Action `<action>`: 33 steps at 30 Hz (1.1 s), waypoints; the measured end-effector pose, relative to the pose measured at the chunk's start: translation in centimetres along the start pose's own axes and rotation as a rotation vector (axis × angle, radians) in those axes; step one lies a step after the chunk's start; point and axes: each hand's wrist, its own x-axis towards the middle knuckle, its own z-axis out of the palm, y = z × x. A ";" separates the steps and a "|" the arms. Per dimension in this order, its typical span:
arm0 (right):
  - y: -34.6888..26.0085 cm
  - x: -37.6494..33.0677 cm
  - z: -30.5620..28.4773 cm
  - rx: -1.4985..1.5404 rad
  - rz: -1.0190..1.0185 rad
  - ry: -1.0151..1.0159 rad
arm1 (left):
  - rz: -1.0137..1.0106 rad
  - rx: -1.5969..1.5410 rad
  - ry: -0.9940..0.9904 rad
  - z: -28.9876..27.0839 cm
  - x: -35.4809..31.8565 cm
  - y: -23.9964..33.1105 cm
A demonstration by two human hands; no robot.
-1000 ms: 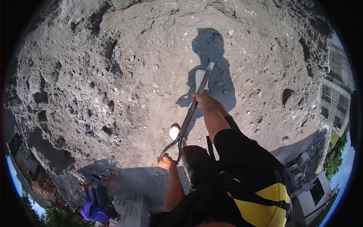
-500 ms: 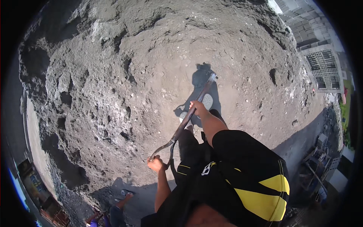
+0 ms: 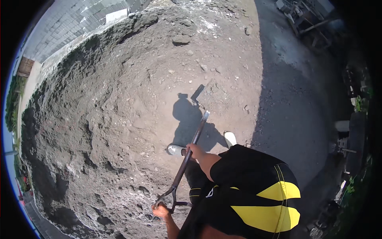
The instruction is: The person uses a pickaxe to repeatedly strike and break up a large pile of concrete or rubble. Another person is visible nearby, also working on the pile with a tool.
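A shovel (image 3: 184,165) with a dark shaft slants away from me over the soil. My left hand (image 3: 160,210) is closed on the forked grip at its near end. Farther along, my right hand (image 3: 193,151) wraps round the middle of the shaft. Beyond the pale tip of the shaft, a heap of grey soil (image 3: 215,95) seems to lie on the blade, which blends into the ground. A dark shadow falls beside that heap. My light shoes (image 3: 230,138) stand on the soil on either side of the shaft.
Rough, crumbly soil (image 3: 103,115) rises on the left. Stacked grey blocks (image 3: 105,14) stand at the far left. A shaded strip (image 3: 290,111) runs along the right, with wooden scraps (image 3: 306,20) at its far end. A stone (image 3: 181,41) lies ahead.
My view and body have turned to the right; the blocks now show at upper left and the shaded strip at right. Both hands have kept their hold on the shovel.
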 end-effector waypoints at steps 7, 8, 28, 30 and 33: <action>-24.8 -7.9 -21.8 0.492 -0.332 0.467 | 0.149 0.094 -0.617 26.8 -11.1 11.0; -29.2 -9.8 -23.7 0.588 -0.393 0.530 | 0.449 0.083 -0.637 30.7 -10.0 9.9; -41.0 -8.0 -33.4 0.457 -0.185 0.262 | 0.273 0.019 -0.937 29.7 -28.7 25.0; -34.9 -2.6 -27.5 0.254 0.043 0.123 | 0.085 -0.117 -0.686 24.0 -26.8 24.2; -24.7 -0.8 -14.4 -0.345 0.243 -0.071 | -0.108 -0.201 -0.298 13.8 -26.7 24.5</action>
